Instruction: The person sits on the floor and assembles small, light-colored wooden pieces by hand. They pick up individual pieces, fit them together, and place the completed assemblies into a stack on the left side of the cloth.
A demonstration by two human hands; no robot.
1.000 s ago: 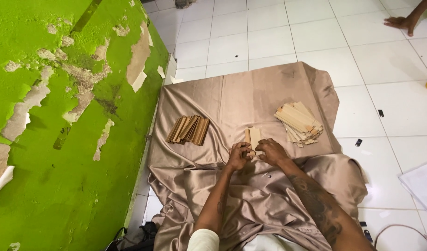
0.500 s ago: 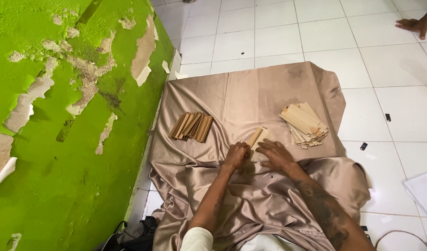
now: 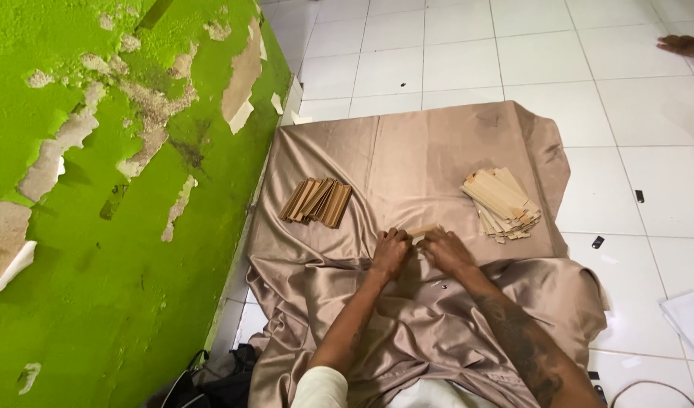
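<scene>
Since a moment ago the thin wooden strip [image 3: 422, 230] has dropped from its upward tilt to lie flat on the tan cloth [image 3: 407, 151] at centre frame, pinched between the left hand [image 3: 391, 253] and right hand [image 3: 445, 251], suggesting settled handling.

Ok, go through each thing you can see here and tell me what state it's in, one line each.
Left hand: closed on the wooden strip.
Right hand: closed on the same strip.
Wooden strip: held between both hands, just above the cloth.
Darker strip bundle: lying flat, untouched.
Paler strip pile: loosely fanned, untouched.
Tan cloth: spread on the floor, rumpled near the person.
Green wall: paint peeling in patches.
</scene>
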